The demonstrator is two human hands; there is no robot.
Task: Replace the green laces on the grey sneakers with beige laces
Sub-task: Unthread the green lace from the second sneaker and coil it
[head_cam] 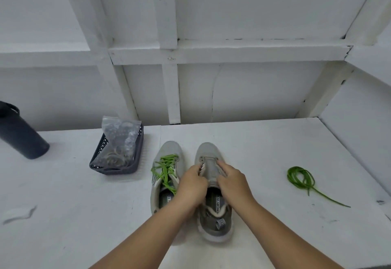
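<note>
On the right sneaker, both hands, left hand and right hand, grip the eyelet flaps

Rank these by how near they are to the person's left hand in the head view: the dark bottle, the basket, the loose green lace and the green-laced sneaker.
From the left hand:
1. Green-laced sneaker, right beside it, on its left.
2. Basket, farther left and back.
3. Loose green lace, off to the right, past the other hand.
4. Dark bottle, at the far left edge.

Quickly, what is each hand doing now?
Left hand: fingers curled at the right grey sneaker's left eyelet edge.
Right hand: curled at its right edge.
</note>
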